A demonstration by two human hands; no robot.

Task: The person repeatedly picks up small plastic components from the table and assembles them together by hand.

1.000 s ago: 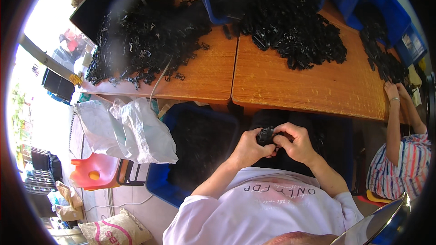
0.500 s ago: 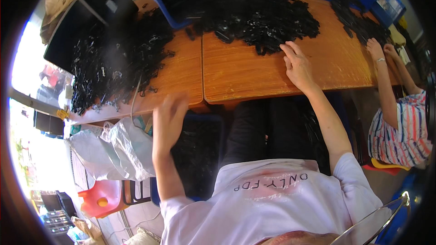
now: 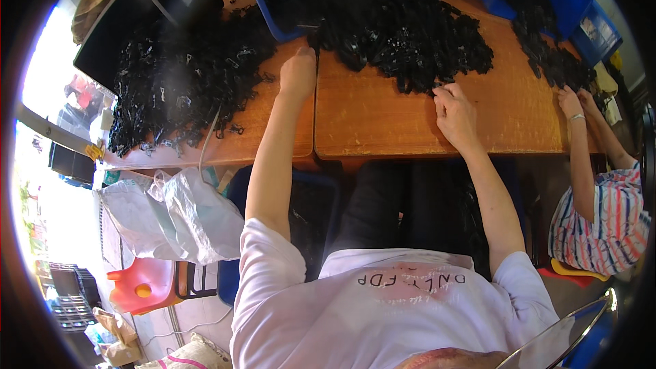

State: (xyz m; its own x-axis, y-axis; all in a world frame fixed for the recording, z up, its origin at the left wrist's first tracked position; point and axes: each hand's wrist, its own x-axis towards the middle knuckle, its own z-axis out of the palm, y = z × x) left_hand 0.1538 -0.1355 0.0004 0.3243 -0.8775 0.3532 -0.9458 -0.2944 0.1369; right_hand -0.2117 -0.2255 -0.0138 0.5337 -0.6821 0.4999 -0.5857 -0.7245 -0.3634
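My left hand is over the table beside the seam, close to a corner of the blue bin and the central heap of small black pieces. Its fingers look curled, and whatever they hold is hidden. At the front edge of that heap, my right hand has its fingers bent together in a pinch against the black pieces. What sits between those fingertips is too small to make out. A second pile of small black clip-like parts lies to the left.
The blue bin stands at the back, with a black bin tipped toward the left pile. A white plastic bag hangs by the wooden table's front edge. On the right, a co-worker's hands work at another black pile.
My left hand has moved forward from the table's front edge to beside the central heap. My right hand's fingers have drawn together at the heap's edge.
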